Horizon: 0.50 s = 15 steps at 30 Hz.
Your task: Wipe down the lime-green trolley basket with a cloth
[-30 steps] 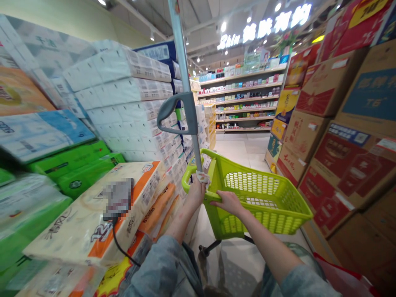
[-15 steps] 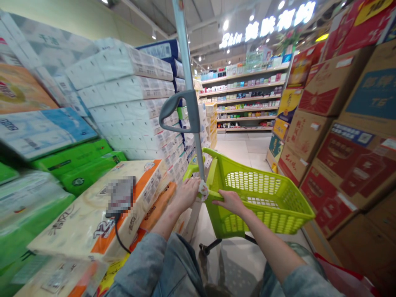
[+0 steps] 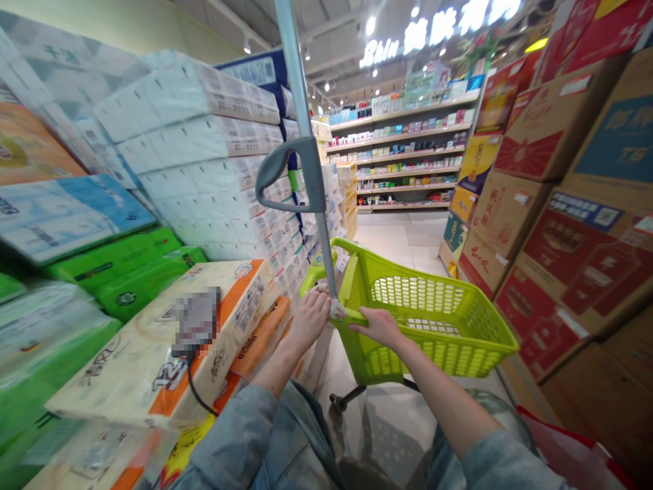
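Note:
A lime-green shopping cart with a perforated basket stands in front of me. My left hand is closed over a white wipe or cloth with reddish marks, pressed against the cart's handlebar. Around the same bar, to the right, curl the fingers of my right hand. Between them and slightly beyond rises a silver pole, which carries a grey loop handle. The left fingertips are partly hidden by the back of the hand.
Stacked tissue packs line the left. On a cream pack lies a blurred-out device with a black cable. Cardboard cartons are piled on the right. Stocked shelves stand at the far end of the aisle.
My left hand has slid a little left along the handlebar, with the white cloth shifting under it. My right hand keeps its hold on the bar. The view has tilted slightly.

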Motion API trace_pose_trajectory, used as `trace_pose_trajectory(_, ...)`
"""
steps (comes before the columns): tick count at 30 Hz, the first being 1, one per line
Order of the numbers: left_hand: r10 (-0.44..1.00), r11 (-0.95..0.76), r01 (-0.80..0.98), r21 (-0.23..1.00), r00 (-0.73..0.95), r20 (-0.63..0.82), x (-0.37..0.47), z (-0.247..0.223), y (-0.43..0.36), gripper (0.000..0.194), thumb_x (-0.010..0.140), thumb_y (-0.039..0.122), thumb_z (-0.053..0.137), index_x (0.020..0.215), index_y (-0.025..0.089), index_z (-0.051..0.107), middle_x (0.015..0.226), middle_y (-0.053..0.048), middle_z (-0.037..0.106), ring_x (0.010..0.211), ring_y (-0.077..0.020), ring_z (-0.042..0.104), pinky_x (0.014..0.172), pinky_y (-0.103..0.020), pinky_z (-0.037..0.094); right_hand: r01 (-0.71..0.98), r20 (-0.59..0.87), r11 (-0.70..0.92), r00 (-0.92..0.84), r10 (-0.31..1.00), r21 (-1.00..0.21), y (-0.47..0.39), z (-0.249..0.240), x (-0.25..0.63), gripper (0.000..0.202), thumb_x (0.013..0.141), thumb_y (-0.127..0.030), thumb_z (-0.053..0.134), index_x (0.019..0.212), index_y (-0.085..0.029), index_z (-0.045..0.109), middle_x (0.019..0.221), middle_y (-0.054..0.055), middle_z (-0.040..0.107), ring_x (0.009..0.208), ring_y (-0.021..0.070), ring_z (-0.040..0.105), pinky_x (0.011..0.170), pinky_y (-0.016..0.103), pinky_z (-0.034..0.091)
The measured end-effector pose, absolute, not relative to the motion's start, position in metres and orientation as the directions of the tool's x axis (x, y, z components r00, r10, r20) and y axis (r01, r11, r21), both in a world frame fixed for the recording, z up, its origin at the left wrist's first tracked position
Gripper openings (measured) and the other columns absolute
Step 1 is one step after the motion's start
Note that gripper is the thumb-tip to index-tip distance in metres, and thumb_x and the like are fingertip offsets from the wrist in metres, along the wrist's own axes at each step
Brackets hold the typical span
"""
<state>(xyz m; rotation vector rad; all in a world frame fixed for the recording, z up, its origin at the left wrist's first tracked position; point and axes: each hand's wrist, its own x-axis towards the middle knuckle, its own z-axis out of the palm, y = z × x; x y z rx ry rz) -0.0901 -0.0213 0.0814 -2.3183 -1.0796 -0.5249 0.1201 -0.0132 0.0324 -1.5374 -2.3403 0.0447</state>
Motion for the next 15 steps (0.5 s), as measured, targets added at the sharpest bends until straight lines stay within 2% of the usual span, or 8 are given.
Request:
trace_pose_trajectory(4,0.594,-0.602,0.718,-0.350,0.695,0.405,-0.099,0.093,-0.008,0.012,0.086,0.025,0.048,0.085,0.016,0.056,0.086,-0.008,0.057,0.086,-0.0230,0.051,0.078,-0.037,0.040,0.885,0.239,0.406,-0.353,0.904,-0.228,-0.016,0.037,0.120,0.046,0.079,-0.064,0.043,0.085,-0.021,0.057,0.082,0.005,0.067,0.076,0.0189,0.061,0.059,0.024,0.030)
trace_pose_trajectory(8,0.600,-0.648,0.673,-0.356,0.739,0.305,-0.103,0.104,0.003,0.019,0.084,0.035,0.052,0.086,0.017,0.058,0.086,-0.007,0.057,0.083,-0.0206,0.051,0.072,-0.033,0.037,0.882,0.237,0.413,-0.361,0.902,-0.228,-0.017,0.039,0.121,0.045,0.080,-0.063,0.043,0.086,-0.021,0.057,0.081,0.005,0.067,0.076,0.0187,0.061,0.059,0.023,0.031)
trace_pose_trajectory(15,0.590,-0.692,0.663,-0.286,0.747,0.306,-0.099,0.108,0.005,0.027,0.086,0.040,0.047,0.082,0.018,0.062,0.080,-0.005,0.058,0.076,-0.0177,0.050,0.068,-0.030,0.034,0.879,0.239,0.416,-0.363,0.900,-0.232,-0.018,0.039,0.123,0.044,0.079,-0.063,0.044,0.084,-0.021,0.057,0.082,0.004,0.067,0.076,0.0189,0.061,0.059,0.023,0.031)
